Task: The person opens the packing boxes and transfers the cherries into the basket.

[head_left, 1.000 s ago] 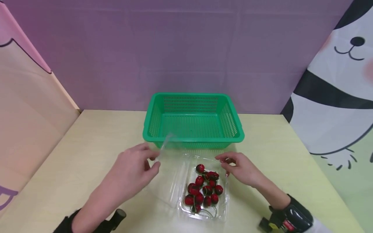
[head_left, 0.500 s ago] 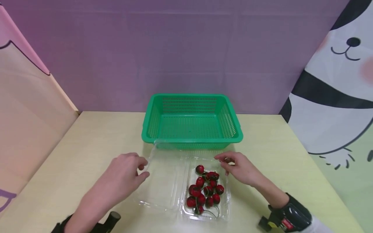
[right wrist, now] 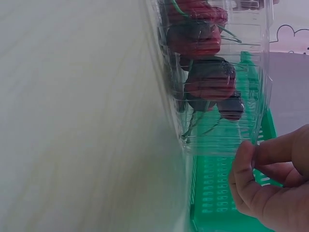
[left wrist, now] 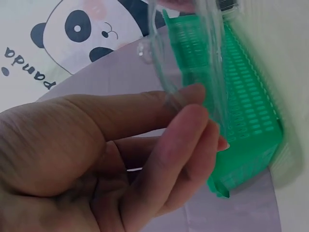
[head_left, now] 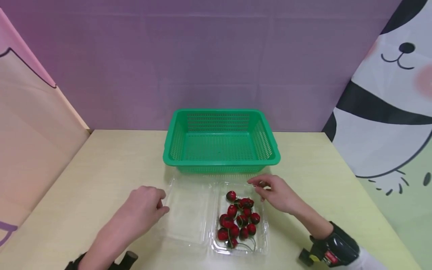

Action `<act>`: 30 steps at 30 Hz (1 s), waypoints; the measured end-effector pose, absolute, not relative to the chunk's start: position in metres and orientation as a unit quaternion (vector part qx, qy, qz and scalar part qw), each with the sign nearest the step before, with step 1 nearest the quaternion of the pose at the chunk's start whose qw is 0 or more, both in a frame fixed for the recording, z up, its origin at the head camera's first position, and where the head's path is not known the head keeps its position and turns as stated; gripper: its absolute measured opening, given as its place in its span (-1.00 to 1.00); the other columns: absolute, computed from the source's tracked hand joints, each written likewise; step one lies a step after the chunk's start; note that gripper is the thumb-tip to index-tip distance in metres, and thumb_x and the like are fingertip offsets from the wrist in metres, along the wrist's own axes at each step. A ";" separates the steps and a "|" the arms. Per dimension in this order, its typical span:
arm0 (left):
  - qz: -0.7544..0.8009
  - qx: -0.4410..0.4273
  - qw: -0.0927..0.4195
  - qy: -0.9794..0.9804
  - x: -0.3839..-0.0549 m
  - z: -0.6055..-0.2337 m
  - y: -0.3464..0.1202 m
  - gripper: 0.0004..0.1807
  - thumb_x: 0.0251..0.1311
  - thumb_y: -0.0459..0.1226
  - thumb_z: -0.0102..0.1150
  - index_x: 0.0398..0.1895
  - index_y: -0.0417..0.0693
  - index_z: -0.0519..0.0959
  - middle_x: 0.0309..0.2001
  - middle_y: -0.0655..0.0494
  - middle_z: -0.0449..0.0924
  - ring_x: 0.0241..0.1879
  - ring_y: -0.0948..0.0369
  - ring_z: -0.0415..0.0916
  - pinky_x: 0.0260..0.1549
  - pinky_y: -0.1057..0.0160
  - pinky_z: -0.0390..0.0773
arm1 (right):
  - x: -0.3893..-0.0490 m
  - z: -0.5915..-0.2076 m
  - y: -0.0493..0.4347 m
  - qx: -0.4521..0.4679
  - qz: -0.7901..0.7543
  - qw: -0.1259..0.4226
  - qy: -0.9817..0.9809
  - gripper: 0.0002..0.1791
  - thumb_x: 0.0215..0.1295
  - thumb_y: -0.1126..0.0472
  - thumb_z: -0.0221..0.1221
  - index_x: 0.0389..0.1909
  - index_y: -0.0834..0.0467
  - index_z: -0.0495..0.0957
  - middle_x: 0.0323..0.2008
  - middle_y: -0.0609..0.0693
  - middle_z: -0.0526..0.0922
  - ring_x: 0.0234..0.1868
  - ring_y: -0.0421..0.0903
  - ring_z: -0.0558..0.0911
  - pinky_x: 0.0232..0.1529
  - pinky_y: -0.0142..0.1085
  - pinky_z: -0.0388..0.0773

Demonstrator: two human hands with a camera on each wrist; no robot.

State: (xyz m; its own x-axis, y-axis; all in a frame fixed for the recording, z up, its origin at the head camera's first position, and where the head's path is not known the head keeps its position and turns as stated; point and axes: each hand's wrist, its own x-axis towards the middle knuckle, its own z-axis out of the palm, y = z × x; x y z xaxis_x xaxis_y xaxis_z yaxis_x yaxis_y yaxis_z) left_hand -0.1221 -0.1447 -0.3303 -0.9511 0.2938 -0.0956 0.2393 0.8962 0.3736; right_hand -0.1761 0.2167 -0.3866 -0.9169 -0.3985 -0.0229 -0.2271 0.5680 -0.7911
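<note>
A clear plastic clamshell box lies unfolded on the table, its base holding several dark red cherries with green stems. The transparent lid is spread out to the left of the base. My left hand is at the lid's left edge; in the left wrist view, the thumb and fingers pinch the thin plastic. At the base's far right corner, my right hand pinches the rim. The right wrist view shows that grip closely, with cherries seen through the clear wall.
A green perforated basket stands just behind the box, with nothing visible inside. Light wood tabletop extends on both sides. A purple cloth hangs behind, and a panda-printed cloth is on the right.
The lid has swung down to the left, from raised to nearly flat. My left hand has moved left and lower with it. My right hand has stayed at the base's corner.
</note>
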 end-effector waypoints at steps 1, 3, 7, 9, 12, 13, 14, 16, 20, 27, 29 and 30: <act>0.183 0.131 0.084 0.971 -0.122 -0.332 -0.145 -0.66 0.10 -0.32 0.41 -0.67 0.01 0.43 -0.67 0.28 0.38 -0.62 0.28 0.34 -0.63 0.39 0.34 | -0.176 -0.387 0.217 -0.179 -0.430 0.099 0.880 -0.72 0.39 0.47 0.07 0.07 0.36 0.56 -0.07 0.20 0.58 -0.40 -0.02 0.59 -0.41 -0.20 0.59; 0.189 0.122 0.102 0.969 -0.123 -0.336 -0.145 -0.70 0.11 -0.33 0.40 -0.65 -0.01 0.46 -0.65 0.26 0.40 -0.61 0.26 0.36 -0.63 0.39 0.36 | -0.177 -0.387 0.217 -0.181 -0.431 0.096 0.879 -0.72 0.39 0.47 0.07 0.07 0.37 0.56 -0.07 0.21 0.57 -0.39 0.02 0.59 -0.41 -0.19 0.60; 0.210 0.103 0.132 0.963 -0.124 -0.344 -0.145 -0.75 0.10 -0.37 0.38 -0.57 -0.07 0.48 -0.62 0.20 0.41 -0.59 0.23 0.40 -0.62 0.38 0.39 | -0.178 -0.388 0.217 -0.185 -0.432 0.092 0.878 -0.72 0.38 0.48 0.07 0.06 0.37 0.56 -0.06 0.22 0.57 -0.38 0.06 0.59 -0.40 -0.19 0.59; 0.213 0.100 0.146 0.961 -0.126 -0.349 -0.145 -0.79 0.11 -0.38 0.37 -0.51 -0.11 0.49 -0.59 0.17 0.42 -0.58 0.23 0.41 -0.62 0.37 0.41 | -0.179 -0.388 0.217 -0.185 -0.431 0.092 0.879 -0.72 0.38 0.47 0.08 0.07 0.36 0.56 -0.06 0.22 0.57 -0.38 0.06 0.59 -0.41 -0.21 0.59; 0.207 0.095 0.168 0.959 -0.129 -0.355 -0.145 -0.83 0.10 -0.39 0.37 -0.41 -0.17 0.51 -0.55 0.14 0.45 -0.55 0.23 0.44 -0.61 0.36 0.44 | -0.180 -0.389 0.216 -0.185 -0.430 0.093 0.879 -0.72 0.38 0.46 0.08 0.06 0.36 0.56 -0.06 0.21 0.57 -0.38 0.04 0.59 -0.41 -0.25 0.59; 0.201 0.094 0.177 0.959 -0.131 -0.357 -0.145 -0.83 0.10 -0.39 0.38 -0.36 -0.20 0.52 -0.54 0.12 0.45 -0.54 0.22 0.44 -0.61 0.36 0.45 | -0.180 -0.389 0.216 -0.184 -0.431 0.093 0.879 -0.72 0.38 0.46 0.08 0.06 0.36 0.57 -0.07 0.20 0.57 -0.37 0.04 0.59 -0.41 -0.27 0.59; 0.197 0.090 0.187 0.958 -0.132 -0.359 -0.144 -0.81 0.10 -0.39 0.38 -0.32 -0.23 0.53 -0.52 0.11 0.45 -0.54 0.21 0.44 -0.61 0.35 0.45 | -0.180 -0.389 0.215 -0.184 -0.432 0.093 0.878 -0.73 0.38 0.46 0.09 0.06 0.36 0.57 -0.07 0.20 0.58 -0.37 0.04 0.59 -0.41 -0.27 0.59; 0.185 0.090 0.196 0.959 -0.134 -0.363 -0.143 -0.71 0.08 -0.39 0.39 -0.17 -0.33 0.52 -0.48 0.05 0.47 -0.52 0.20 0.44 -0.61 0.34 0.44 | -0.180 -0.389 0.214 -0.186 -0.434 0.090 0.877 -0.73 0.38 0.46 0.09 0.05 0.36 0.57 -0.07 0.20 0.58 -0.36 0.06 0.59 -0.41 -0.28 0.59; 0.166 0.089 0.209 0.960 -0.134 -0.371 -0.141 -0.30 0.09 -0.39 0.38 0.25 -0.53 0.31 -0.16 -0.28 0.52 -0.47 0.16 0.42 -0.62 0.33 0.41 | -0.181 -0.390 0.213 -0.194 -0.437 0.082 0.874 -0.74 0.39 0.45 0.10 0.05 0.36 0.57 -0.07 0.19 0.58 -0.34 0.09 0.60 -0.38 -0.23 0.60; 0.194 0.074 0.226 0.952 -0.131 -0.376 -0.140 -0.06 0.13 -0.46 0.29 0.48 -0.46 -0.05 -0.17 -0.26 0.50 -0.62 0.18 0.38 -0.73 0.32 0.37 | -0.183 -0.393 0.213 -0.202 -0.436 0.053 0.875 -0.74 0.38 0.40 0.15 0.04 0.34 0.59 -0.04 0.15 0.60 -0.07 0.04 0.62 -0.15 -0.36 0.57; 0.197 0.074 0.231 0.950 -0.131 -0.377 -0.140 -0.07 0.15 -0.46 0.27 0.49 -0.43 -0.07 -0.31 -0.12 0.49 -0.66 0.20 0.37 -0.76 0.33 0.35 | -0.182 -0.393 0.213 -0.206 -0.433 0.042 0.877 -0.75 0.37 0.39 0.18 0.03 0.32 0.59 -0.03 0.12 0.59 -0.02 0.06 0.60 -0.13 -0.38 0.56; 0.199 0.074 0.234 0.949 -0.130 -0.377 -0.140 -0.07 0.16 -0.46 0.26 0.50 -0.42 -0.08 -0.36 -0.08 0.47 -0.68 0.20 0.36 -0.77 0.34 0.34 | -0.182 -0.392 0.213 -0.211 -0.428 0.032 0.878 -0.75 0.35 0.39 0.19 0.02 0.31 0.60 -0.03 0.10 0.59 -0.01 0.07 0.59 -0.13 -0.37 0.56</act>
